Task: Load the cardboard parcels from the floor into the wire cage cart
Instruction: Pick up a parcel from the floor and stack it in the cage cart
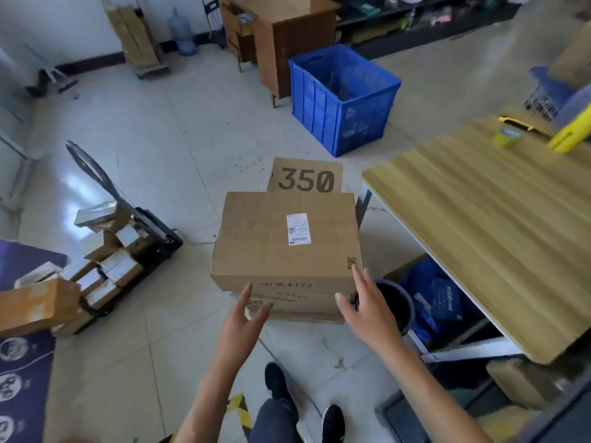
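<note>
Head view: both hands spread and empty, reaching for the parcel stack at 12 o'clock.
Left hand (243, 318) and right hand (364, 306) flank the near corners of the top parcel (287, 241), about equally close. Its broad side faces the person, and it rests on a lower parcel (300, 303) on the floor. The table (479, 219) and the bucket (398, 298) crowd 3 o'clock.

A single wide-angle view is given, taken from head height and aimed forward and steeply down at the tiled floor (179, 187). The stacked cardboard parcels (287, 244) are centred at arm's reach, just beyond the left hand (246, 311) and right hand (364, 305). Straight lines are bowed toward the borders.
</note>
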Available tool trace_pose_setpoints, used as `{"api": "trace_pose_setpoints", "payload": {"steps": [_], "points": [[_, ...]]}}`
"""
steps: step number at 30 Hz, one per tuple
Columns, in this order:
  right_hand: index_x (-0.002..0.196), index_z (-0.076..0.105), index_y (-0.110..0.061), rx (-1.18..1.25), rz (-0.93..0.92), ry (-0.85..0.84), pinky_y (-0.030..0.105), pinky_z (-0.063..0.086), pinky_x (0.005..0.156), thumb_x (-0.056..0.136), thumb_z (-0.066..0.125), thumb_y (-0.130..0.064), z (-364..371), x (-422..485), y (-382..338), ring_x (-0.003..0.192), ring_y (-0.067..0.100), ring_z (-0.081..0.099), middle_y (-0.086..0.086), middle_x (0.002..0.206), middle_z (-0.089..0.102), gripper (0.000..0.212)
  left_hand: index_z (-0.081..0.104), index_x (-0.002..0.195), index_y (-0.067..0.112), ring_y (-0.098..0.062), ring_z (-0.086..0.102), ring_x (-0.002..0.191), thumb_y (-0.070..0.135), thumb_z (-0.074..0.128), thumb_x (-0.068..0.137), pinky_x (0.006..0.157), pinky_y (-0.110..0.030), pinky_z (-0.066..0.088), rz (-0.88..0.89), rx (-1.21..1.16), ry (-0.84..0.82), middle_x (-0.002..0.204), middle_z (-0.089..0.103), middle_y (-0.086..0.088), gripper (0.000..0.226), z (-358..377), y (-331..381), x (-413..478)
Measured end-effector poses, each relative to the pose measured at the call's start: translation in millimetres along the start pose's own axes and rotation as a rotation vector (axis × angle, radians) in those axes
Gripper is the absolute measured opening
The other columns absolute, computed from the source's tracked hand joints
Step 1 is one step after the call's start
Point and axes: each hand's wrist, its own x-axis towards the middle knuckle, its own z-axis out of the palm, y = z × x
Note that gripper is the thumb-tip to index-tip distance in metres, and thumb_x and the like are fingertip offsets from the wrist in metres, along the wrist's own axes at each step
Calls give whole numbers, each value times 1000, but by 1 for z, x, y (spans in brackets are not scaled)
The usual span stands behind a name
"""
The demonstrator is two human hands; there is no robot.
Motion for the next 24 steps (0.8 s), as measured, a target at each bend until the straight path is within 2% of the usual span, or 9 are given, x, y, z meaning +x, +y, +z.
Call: {"api": "trace_pose_setpoints", "payload": {"steps": [2, 6, 10, 14, 18, 21, 23, 24], "points": [[160, 6, -32, 14, 10, 8, 42, 27, 119, 97, 42, -58, 5, 36, -8, 153, 17, 9, -2, 168, 3, 76, 33, 153, 33, -13, 47, 131, 42, 64, 93, 105, -39, 42, -25, -22, 14, 150, 45, 5, 68, -9, 0, 44], [159, 18, -27, -10, 111, 21, 41, 32, 116, 98, 48, -50, 14, 107, -23, 151, 18, 21, 0, 166, 19, 72, 37, 153, 23, -25, 46, 136, 33, 66, 94, 109, -44, 38, -145, -81, 87, 154, 42, -7, 66, -34, -11, 144], [156, 27, -23, 11, 205, 76, 40, 39, 111, 96, 54, -47, 18, 172, -18, 145, 20, 34, 1, 161, 33, 70, 30, 155, 14, -32, 37, 142, 36, 71, 89, 115, -53, 31, -250, -58, 136, 157, 36, -13, 81, -50, -26, 240], [158, 23, -20, -15, 308, 54, 44, 39, 111, 94, 57, -47, 27, 229, 7, 145, 23, 35, 5, 160, 32, 77, 24, 156, 10, -35, 34, 143, 39, 77, 83, 115, -53, 31, -328, 9, 118, 158, 33, -16, 95, -51, -44, 310], [159, 11, -24, -28, 479, -56, 47, 42, 108, 86, 62, -58, 38, 273, 39, 145, 28, 33, 7, 163, 23, 96, 39, 136, 11, -36, 55, 122, 28, 84, 77, 100, -55, 48, -418, -61, 21, 133, 54, -12, 76, -44, -68, 350], [160, -3, -21, 56, 628, -121, 42, 42, 103, 83, 67, -59, 50, 300, 67, 142, 31, 36, 11, 163, 19, 111, 41, 139, 11, -29, 56, 114, 22, 86, 76, 97, -49, 49, -492, -46, 15, 131, 54, -6, 78, -41, -93, 365], [159, -2, -15, 142, 692, -105, 37, 42, 99, 82, 72, -55, 58, 318, 82, 138, 33, 42, 14, 161, 24, 115, 52, 127, 13, -25, 64, 96, 24, 87, 74, 78, -38, 54, -574, -102, 33, 120, 64, -10, 64, -40, -103, 368], [159, 3, -13, 183, 725, -77, 38, 43, 99, 80, 75, -54, 61, 326, 87, 135, 34, 45, 15, 159, 28, 114, 56, 122, 12, -23, 65, 90, 26, 86, 74, 70, -34, 53, -603, -125, 43, 115, 67, -12, 58, -40, -105, 368]]}}
